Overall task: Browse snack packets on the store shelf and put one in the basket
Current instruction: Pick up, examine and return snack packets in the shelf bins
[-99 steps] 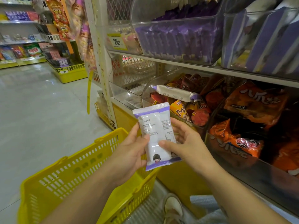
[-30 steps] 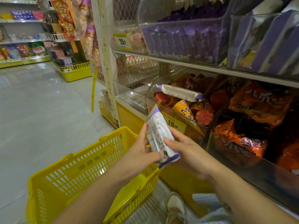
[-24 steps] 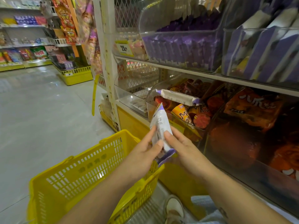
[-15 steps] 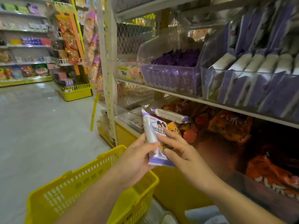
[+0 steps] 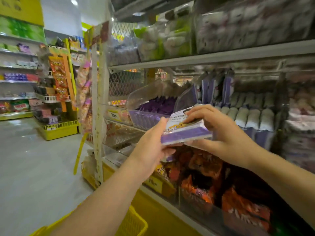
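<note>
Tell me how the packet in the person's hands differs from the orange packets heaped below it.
Colour: the held packet is white with a purple band; the orange packets are orange and red. State: the held packet is gripped by the left hand and right hand; the orange packets lie untouched. Pose: the held packet lies nearly flat; the orange packets are heaped at mixed angles. Both are glossy snack wrappers.

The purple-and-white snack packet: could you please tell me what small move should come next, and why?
Probably lower the snack packet toward the yellow basket: the left hand and right hand hold it raised, while the basket sits low beneath the left forearm.
</note>
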The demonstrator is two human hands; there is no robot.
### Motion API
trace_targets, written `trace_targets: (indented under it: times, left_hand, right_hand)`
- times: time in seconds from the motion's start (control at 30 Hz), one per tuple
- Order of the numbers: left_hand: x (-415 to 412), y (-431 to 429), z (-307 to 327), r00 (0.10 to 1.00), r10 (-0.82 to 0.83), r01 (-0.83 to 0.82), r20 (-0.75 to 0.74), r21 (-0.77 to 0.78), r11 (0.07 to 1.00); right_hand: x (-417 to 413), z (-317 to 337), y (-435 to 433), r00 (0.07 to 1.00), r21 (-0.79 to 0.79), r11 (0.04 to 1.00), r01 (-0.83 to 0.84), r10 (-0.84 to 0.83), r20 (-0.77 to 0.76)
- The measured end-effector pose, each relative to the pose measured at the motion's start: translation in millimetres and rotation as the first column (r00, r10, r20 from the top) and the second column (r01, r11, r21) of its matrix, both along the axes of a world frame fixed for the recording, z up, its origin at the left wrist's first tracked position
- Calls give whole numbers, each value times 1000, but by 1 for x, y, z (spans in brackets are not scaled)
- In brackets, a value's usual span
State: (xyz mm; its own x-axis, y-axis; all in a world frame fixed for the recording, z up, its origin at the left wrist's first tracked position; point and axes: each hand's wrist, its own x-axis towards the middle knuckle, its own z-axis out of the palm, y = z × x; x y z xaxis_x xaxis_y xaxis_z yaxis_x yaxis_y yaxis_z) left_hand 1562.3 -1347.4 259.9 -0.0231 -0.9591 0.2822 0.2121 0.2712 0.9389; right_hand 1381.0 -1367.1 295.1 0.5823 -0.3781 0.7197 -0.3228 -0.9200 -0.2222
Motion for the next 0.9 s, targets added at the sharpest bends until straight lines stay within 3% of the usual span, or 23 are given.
trace_targets:
  times: [0.13, 0.17, 0.27, 0.33, 0.43, 0.6, 0.7, 0.8, 0.9]
  left_hand:
    - [-6, -29, 19, 896, 265, -168, 356, -280, 945]
    - [-7, -38, 19, 804, 373, -185, 464, -401, 897]
    - [-8, -68, 20, 328, 653, -40, 682, -681, 731]
    - [-10, -82, 22, 168, 645, 84, 746, -663, 744]
    - [-8, -98, 23, 23, 627, 154, 779, -622, 768]
    - [5, -110, 24, -117, 704, 203, 701, -677, 707]
    - [10, -113, 23, -162, 731, 249, 663, -689, 681]
    - [13, -113, 24, -131, 748, 279, 651, -699, 658]
    - [17, -114, 23, -80, 751, 287, 655, -706, 647]
  right_hand:
    - [-22, 52, -14, 994, 236, 972, -10, -15, 104]
    - [-25, 64, -19, 993, 260, 965, -18, -14, 121]
    - [-27, 90, -34, 995, 260, 965, 25, -50, 91]
    - [-25, 98, -46, 996, 262, 964, 52, -70, 60]
    - [-22, 101, -72, 992, 335, 937, 97, -117, 40]
    - [-13, 102, -105, 982, 442, 877, 187, -173, -71]
    - [-12, 109, -114, 957, 414, 863, 288, -241, -163]
    - [-9, 116, -118, 895, 292, 868, 401, -302, -329]
    - [4, 104, -126, 772, 153, 853, 500, -359, -524]
